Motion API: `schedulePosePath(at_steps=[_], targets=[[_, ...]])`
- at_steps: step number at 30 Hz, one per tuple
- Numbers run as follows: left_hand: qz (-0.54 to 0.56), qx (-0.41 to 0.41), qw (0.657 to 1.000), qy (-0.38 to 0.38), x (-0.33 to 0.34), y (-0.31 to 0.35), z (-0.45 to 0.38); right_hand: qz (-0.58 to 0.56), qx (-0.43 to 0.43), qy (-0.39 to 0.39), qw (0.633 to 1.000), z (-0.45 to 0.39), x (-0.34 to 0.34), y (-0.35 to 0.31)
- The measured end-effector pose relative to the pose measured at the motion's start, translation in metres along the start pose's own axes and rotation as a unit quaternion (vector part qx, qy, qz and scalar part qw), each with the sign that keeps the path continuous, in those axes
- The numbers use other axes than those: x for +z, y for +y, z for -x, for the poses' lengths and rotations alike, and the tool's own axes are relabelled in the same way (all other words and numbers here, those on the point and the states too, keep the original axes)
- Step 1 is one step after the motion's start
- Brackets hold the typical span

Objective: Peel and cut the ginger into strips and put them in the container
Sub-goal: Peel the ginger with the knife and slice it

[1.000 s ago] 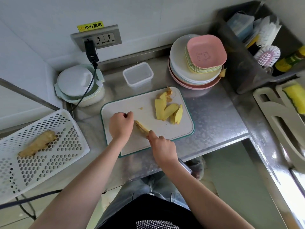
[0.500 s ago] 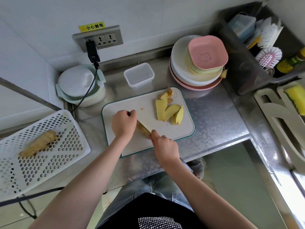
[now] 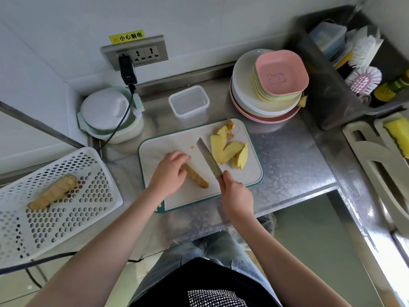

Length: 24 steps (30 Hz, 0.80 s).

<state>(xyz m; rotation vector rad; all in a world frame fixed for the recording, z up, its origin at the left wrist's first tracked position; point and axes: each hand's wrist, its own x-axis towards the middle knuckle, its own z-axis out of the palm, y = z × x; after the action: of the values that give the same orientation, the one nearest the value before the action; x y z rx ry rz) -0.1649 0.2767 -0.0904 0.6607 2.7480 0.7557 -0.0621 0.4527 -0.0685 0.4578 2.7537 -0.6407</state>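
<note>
Steel counter (image 3: 287,151): left hand (image 3: 170,171) touches ginger piece (image 3: 195,178); right hand (image 3: 236,196) grips knife (image 3: 208,157).

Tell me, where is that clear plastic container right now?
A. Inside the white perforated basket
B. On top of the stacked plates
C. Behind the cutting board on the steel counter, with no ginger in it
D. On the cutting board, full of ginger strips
C: the clear container sits on the steel counter just behind the cutting board, and no ginger shows inside it; the peeled ginger slices lie on the board.
</note>
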Motion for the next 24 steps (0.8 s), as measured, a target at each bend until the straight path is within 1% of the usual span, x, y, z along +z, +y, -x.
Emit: schedulePosePath(at_steps=[1,2,3,5,6,7,8,9,10,12,13,14,15,16,17,18,19,21,23,24], targets=[[-0.042,0.051,0.997,-0.034,0.004,-0.004,0.001,0.0,0.007,-0.001,1.0,-0.001,-0.001,0.002],[-0.07,0.082,0.993,-0.057,0.009,-0.008,0.002,-0.004,0.014,0.0,1.0,-0.001,-0.001,0.004],[-0.093,0.106,0.988,-0.064,0.011,-0.009,0.001,-0.014,0.021,0.004,1.0,0.0,-0.001,0.006],[-0.104,0.114,0.985,-0.076,0.012,-0.007,-0.004,-0.037,0.034,0.014,0.999,0.001,-0.002,0.007],[-0.089,0.097,0.989,-0.065,0.01,-0.003,-0.007,-0.047,0.041,0.017,0.998,0.002,-0.003,0.008],[-0.051,0.053,0.996,-0.054,0.011,-0.002,-0.009,-0.056,0.048,0.019,0.997,0.002,-0.003,0.008],[0.002,-0.013,0.999,-0.043,0.011,0.001,-0.011,-0.067,0.058,0.021,0.996,0.003,-0.003,0.008],[0.067,-0.093,0.992,-0.045,0.011,0.003,-0.011,-0.082,0.07,0.024,0.994,0.002,-0.003,0.008],[0.149,-0.166,0.973,-0.059,0.012,0.004,-0.012,-0.098,0.081,0.028,0.992,0.002,-0.003,0.008],[0.302,-0.267,0.911,-0.089,0.015,0.007,-0.01,-0.127,0.1,0.036,0.986,0.002,-0.002,0.007],[0.326,-0.293,0.892,-0.105,0.016,0.011,-0.007,-0.138,0.108,0.039,0.984,0.003,-0.001,0.006],[0.31,-0.3,0.893,-0.124,0.016,0.015,-0.004,-0.147,0.113,0.041,0.982,0.003,-0.001,0.004],[0.246,-0.284,0.915,-0.149,0.015,0.018,-0.003,-0.154,0.118,0.04,0.98,0.003,0.0,0.003],[0.14,-0.245,0.943,-0.176,0.013,0.02,-0.001,-0.158,0.121,0.036,0.979,0.003,0.001,0.002],[0.039,-0.206,0.957,-0.2,0.012,0.021,0.0,-0.159,0.123,0.031,0.979,0.004,0.002,0.0],[-0.017,-0.182,0.959,-0.215,0.011,0.022,0.001,-0.159,0.124,0.026,0.979,0.004,0.003,-0.002],[-0.03,-0.176,0.956,-0.235,0.01,0.022,0.0,-0.159,0.123,0.023,0.979,0.004,0.005,-0.004],[-0.023,-0.185,0.945,-0.27,0.008,0.02,-0.002,-0.157,0.112,0.021,0.981,0.004,0.009,-0.01],[-0.054,-0.175,0.945,-0.272,0.004,0.017,-0.003,-0.149,0.101,0.014,0.984,0.003,0.013,-0.016],[-0.07,-0.166,0.951,-0.253,0.002,0.016,-0.002,-0.145,0.096,0.01,0.985,0.002,0.015,-0.019]])
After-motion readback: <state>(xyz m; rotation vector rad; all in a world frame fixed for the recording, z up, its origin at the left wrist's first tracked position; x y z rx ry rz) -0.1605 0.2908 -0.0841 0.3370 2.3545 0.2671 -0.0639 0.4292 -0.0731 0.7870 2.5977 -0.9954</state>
